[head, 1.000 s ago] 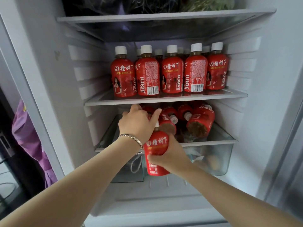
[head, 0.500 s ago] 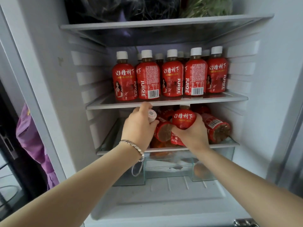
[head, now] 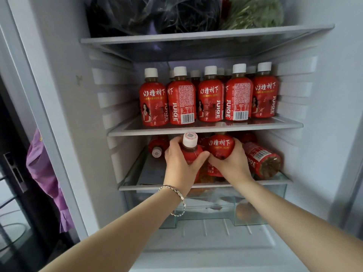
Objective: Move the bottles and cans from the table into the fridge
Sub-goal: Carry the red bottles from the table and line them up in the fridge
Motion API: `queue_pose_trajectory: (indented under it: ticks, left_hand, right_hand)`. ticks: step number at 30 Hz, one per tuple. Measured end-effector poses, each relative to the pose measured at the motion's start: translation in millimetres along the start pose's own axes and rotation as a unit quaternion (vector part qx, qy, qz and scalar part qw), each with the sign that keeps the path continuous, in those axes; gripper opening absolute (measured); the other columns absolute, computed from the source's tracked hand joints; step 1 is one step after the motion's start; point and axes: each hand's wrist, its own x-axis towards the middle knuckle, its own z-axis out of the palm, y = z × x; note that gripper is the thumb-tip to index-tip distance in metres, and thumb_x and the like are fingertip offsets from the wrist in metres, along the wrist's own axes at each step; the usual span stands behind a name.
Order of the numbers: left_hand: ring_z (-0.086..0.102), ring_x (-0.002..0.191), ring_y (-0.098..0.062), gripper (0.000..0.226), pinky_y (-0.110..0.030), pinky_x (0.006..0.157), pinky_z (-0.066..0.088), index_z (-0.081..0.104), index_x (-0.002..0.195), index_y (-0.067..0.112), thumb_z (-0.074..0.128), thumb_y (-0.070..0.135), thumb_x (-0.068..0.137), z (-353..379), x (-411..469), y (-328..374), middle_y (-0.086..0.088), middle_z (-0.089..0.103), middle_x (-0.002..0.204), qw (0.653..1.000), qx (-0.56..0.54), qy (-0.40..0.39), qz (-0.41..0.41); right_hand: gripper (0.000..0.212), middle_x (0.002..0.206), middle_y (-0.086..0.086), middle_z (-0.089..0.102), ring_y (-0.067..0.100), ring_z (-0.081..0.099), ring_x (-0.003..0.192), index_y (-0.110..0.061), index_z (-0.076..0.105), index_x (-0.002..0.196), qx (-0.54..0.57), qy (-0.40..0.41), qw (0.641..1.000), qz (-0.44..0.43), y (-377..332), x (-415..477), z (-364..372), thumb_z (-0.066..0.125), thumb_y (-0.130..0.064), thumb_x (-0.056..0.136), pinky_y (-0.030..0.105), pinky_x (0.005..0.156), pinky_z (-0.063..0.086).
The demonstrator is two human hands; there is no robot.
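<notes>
Both my hands reach into the open fridge at its lower glass shelf [head: 275, 180]. My left hand [head: 179, 163] grips a red juice bottle [head: 191, 149] whose white cap points towards me. My right hand [head: 231, 163] grips a second red juice bottle [head: 221, 146] standing upright with its label facing me, its cap hidden behind the shelf above. More red bottles lie on this shelf: one at the left [head: 157, 148] and one at the right [head: 261, 159]. A row of upright red bottles [head: 208, 99] fills the middle shelf [head: 204, 128].
The top shelf [head: 206, 34] carries dark and green bagged vegetables [head: 153, 14]. A clear crisper drawer [head: 261, 205] sits under the lower shelf. The fridge's left wall [head: 64, 114] stands close, with purple cloth [head: 43, 173] beyond it.
My right hand has lifted its bottle from below the shelf front up onto the lower shelf. My left hand has pulled its bottle forward, so the cap now faces me.
</notes>
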Motion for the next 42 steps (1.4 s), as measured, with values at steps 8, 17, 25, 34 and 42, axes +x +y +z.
queue_pose_trajectory:
  ticks: [8,17,25,34,42]
  left_hand:
    - [0.052,0.103,-0.011,0.07,-0.025,0.085,0.047,0.034,0.118,0.039,0.08,0.036,0.065,-5,2,-12,0.001,0.05,0.121,1.0,0.008,-0.018,-0.006]
    - [0.05,0.101,-0.011,0.074,-0.027,0.088,0.045,0.037,0.123,0.033,0.081,0.037,0.063,8,4,-7,0.003,0.042,0.121,0.997,0.068,-0.026,0.028]
    - [0.059,0.088,0.005,0.067,-0.009,0.067,0.049,0.036,0.107,0.045,0.083,0.036,0.059,-6,11,-19,0.017,0.059,0.1,0.996,-0.036,-0.081,-0.013]
    - [0.054,0.1,-0.005,0.075,-0.015,0.083,0.044,0.035,0.114,0.034,0.085,0.035,0.057,24,20,-12,0.015,0.053,0.107,0.99,0.061,-0.12,0.041]
    - [0.056,0.107,-0.024,0.088,-0.029,0.078,0.042,0.028,0.13,0.022,0.073,0.057,0.063,28,44,-6,-0.005,0.054,0.119,0.95,0.277,-0.136,0.056]
  right_hand:
    - [0.088,0.125,0.002,0.051,0.013,0.051,0.107,-0.019,0.032,0.136,-0.02,-0.058,0.998,-0.033,10,17,-13,0.081,-0.023,0.064,0.028,0.088,0.041]
    - [0.087,0.141,0.009,0.038,0.023,0.041,0.127,-0.012,0.019,0.144,0.037,0.026,0.999,0.005,11,20,9,0.075,-0.025,0.077,0.031,0.101,0.035]
    - [0.097,0.14,0.009,0.026,0.006,0.031,0.116,-0.011,0.022,0.143,0.041,0.065,0.997,0.001,16,-8,10,0.082,-0.011,0.066,0.018,0.097,0.025]
    - [0.077,0.144,0.013,0.034,0.026,0.036,0.132,-0.008,0.026,0.143,0.046,-0.023,0.995,0.084,15,9,3,0.07,-0.012,0.08,0.044,0.111,0.03]
    - [0.037,0.118,-0.003,0.05,0.008,0.05,0.11,-0.024,0.05,0.114,0.081,0.022,0.996,-0.015,6,-30,-18,0.048,0.003,0.088,0.018,0.094,0.04]
